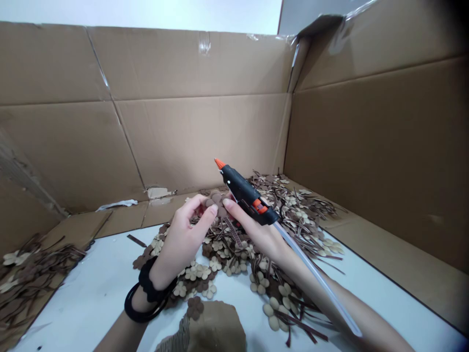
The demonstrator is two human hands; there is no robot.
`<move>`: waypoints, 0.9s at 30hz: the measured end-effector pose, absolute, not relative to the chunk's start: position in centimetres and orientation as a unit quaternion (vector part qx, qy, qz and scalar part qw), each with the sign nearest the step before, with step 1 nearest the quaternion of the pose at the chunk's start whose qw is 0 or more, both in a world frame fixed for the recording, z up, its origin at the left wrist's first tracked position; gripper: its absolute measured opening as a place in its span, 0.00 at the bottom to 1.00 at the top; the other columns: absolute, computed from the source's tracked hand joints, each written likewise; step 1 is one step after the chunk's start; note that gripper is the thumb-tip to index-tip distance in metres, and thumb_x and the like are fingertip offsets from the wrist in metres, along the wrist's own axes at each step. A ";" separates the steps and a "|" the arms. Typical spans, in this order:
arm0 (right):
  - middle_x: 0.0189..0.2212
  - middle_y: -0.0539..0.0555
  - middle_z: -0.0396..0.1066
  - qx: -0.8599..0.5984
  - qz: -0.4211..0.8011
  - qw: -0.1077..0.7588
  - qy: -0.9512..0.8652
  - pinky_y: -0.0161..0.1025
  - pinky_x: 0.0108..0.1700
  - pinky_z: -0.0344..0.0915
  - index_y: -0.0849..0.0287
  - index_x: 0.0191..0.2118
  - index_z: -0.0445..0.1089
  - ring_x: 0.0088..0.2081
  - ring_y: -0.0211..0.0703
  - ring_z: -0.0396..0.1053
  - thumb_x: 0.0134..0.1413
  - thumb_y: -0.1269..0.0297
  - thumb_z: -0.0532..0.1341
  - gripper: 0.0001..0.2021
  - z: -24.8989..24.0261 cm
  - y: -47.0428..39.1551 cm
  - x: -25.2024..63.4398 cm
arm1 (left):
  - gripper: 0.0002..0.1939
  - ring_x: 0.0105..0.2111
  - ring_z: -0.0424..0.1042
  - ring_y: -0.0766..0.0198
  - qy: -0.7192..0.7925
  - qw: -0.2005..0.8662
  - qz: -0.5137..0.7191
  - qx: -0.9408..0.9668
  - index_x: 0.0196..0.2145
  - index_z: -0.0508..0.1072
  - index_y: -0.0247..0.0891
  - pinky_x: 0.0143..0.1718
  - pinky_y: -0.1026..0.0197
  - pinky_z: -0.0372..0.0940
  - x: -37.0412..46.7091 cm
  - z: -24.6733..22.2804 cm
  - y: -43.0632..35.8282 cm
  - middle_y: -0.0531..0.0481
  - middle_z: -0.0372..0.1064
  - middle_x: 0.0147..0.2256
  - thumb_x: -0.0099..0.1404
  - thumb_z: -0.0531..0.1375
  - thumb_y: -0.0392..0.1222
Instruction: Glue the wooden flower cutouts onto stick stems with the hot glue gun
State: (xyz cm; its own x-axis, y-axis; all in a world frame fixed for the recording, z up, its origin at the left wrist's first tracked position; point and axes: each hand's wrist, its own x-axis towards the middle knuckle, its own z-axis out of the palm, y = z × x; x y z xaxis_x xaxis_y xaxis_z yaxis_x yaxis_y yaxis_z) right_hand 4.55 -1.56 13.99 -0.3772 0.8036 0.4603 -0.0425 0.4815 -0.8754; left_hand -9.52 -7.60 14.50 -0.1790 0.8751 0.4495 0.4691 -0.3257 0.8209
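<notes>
In the middle of the head view, my left hand (pixel 185 237) pinches a brown flower cutout (pixel 222 210) between thumb and fingers. My right hand (pixel 256 232) has its thumb at the flower's other edge while it also holds a black hot glue gun (pixel 241 187). The gun's orange nozzle points up and to the left, above the flower. From its back end a long clear glue stick (pixel 315 276) runs down over my right forearm. My right fingers are mostly hidden behind the gun and hand. Below both hands lie heaped beige and brown flowers (pixel 234 266) with thin ribbons.
Tall cardboard walls (pixel 205 132) stand behind and to the right. A torn cardboard piece (pixel 218 327) lies at the front of the white board (pixel 98 288), a brown flower (pixel 195 308) at its edge. More ribboned flowers (pixel 32 274) pile up at far left.
</notes>
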 end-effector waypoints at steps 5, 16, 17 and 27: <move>0.27 0.52 0.68 -0.258 0.442 0.465 -0.722 0.39 0.35 0.65 0.58 0.32 0.70 0.33 0.43 0.66 0.53 0.54 0.60 0.12 14.2 -1.8 4.7 | 0.09 0.31 0.64 0.65 0.550 0.165 0.538 0.617 0.29 0.65 0.39 0.34 0.63 0.60 -9.3 14.2 -7.4 0.53 0.64 0.28 0.65 0.53 0.44; 0.26 0.51 0.66 -0.284 0.440 0.459 -0.717 0.37 0.33 0.62 0.58 0.30 0.67 0.31 0.42 0.65 0.52 0.53 0.60 0.13 14.3 -1.9 4.6 | 0.08 0.38 0.66 0.60 0.592 0.070 0.519 0.613 0.29 0.67 0.39 0.43 0.57 0.60 -9.9 14.3 -7.1 0.51 0.68 0.32 0.62 0.56 0.45; 0.26 0.50 0.65 -0.282 0.445 0.464 -0.712 0.37 0.33 0.62 0.58 0.30 0.67 0.30 0.41 0.64 0.52 0.51 0.60 0.13 14.2 -1.8 4.5 | 0.09 0.37 0.66 0.60 0.598 0.073 0.516 0.609 0.28 0.67 0.39 0.43 0.57 0.60 -9.9 14.4 -7.1 0.51 0.68 0.31 0.62 0.56 0.45; 0.24 0.49 0.64 -0.261 0.481 0.501 -0.671 0.38 0.31 0.61 0.57 0.35 0.68 0.27 0.39 0.62 0.50 0.45 0.61 0.18 12.3 0.0 4.4 | 0.11 0.35 0.71 0.61 0.582 0.055 0.620 0.523 0.29 0.67 0.37 0.40 0.59 0.65 -14.5 15.5 -7.1 0.48 0.72 0.32 0.61 0.56 0.48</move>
